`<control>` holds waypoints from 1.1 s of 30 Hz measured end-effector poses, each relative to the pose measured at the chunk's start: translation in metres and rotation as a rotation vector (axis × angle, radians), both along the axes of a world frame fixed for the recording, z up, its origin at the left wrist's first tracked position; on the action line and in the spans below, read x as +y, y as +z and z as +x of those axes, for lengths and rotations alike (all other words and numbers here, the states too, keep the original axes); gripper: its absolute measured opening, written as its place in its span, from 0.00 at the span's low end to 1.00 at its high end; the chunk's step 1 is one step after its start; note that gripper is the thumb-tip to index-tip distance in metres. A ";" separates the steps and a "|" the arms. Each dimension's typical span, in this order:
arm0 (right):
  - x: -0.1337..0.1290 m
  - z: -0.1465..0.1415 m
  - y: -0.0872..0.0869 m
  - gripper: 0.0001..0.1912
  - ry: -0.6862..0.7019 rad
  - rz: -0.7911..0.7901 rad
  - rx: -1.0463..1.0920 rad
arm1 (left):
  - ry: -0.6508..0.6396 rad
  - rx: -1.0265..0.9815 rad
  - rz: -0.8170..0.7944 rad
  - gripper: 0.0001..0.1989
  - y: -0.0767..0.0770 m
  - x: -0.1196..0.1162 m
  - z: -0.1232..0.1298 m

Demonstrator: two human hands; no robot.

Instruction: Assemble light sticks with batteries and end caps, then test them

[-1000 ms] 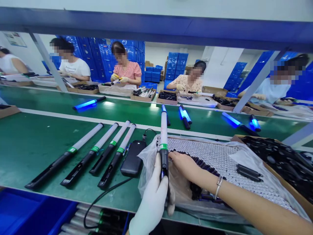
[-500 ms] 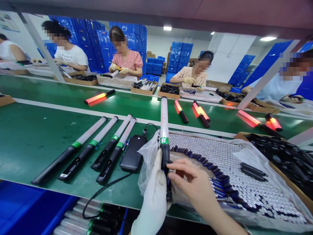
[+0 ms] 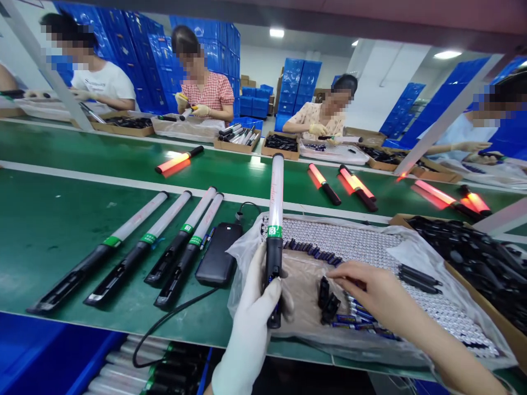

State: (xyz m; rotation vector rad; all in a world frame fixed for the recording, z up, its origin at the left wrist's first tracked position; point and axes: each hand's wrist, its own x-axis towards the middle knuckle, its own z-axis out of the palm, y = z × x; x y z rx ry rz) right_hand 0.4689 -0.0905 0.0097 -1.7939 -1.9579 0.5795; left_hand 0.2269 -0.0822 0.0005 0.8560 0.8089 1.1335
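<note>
We're in a long, bright workshop, with white ceiling lights (image 3: 276,33) overhead and a white back wall (image 3: 263,68) beyond. Stacked blue plastic crates (image 3: 144,55) rise high on the left, and a second stack (image 3: 300,82) stands further back near a white square pillar (image 3: 395,82) — some cardboard cartons (image 3: 245,82) sit among them. Before us runs a green-topped workbench (image 3: 61,258) with a pale strip along it, a slanted metal upright (image 3: 41,60) at the left, and a blue bin (image 3: 45,351) below — the floor barely shows.
</note>
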 end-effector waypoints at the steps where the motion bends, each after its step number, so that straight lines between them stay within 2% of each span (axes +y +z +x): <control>1: -0.003 0.007 -0.006 0.14 0.026 -0.019 -0.075 | -0.042 -0.046 -0.047 0.32 0.001 0.000 0.001; 4: -0.010 0.022 -0.021 0.16 0.053 -0.057 -0.249 | -0.094 -0.027 -0.131 0.34 0.006 0.000 0.005; 7: -0.014 0.022 -0.026 0.17 0.065 -0.084 -0.316 | -0.115 0.037 -0.139 0.34 0.010 -0.002 0.008; 11: -0.014 0.005 -0.021 0.17 0.110 -0.014 -0.271 | -0.136 0.057 -0.120 0.33 0.009 -0.004 0.010; 16: -0.008 -0.011 -0.023 0.12 0.268 0.008 -0.168 | -0.045 0.129 -0.088 0.31 0.005 -0.004 0.012; 21: -0.002 0.004 -0.030 0.14 0.119 0.179 -0.169 | -0.051 0.041 -0.092 0.30 0.007 -0.003 0.015; 23: -0.004 0.015 -0.029 0.14 0.109 0.217 -0.195 | -0.055 0.007 -0.094 0.31 0.009 -0.003 0.016; 27: -0.013 0.027 -0.031 0.11 0.113 0.205 -0.438 | -0.036 0.042 -0.096 0.33 0.010 -0.003 0.015; 29: -0.015 0.026 -0.034 0.10 0.088 0.192 -0.551 | -0.058 0.025 -0.099 0.37 0.009 -0.004 0.014; 33: -0.013 0.015 -0.039 0.07 0.071 0.153 -0.580 | -0.078 0.043 -0.130 0.41 0.008 -0.002 0.013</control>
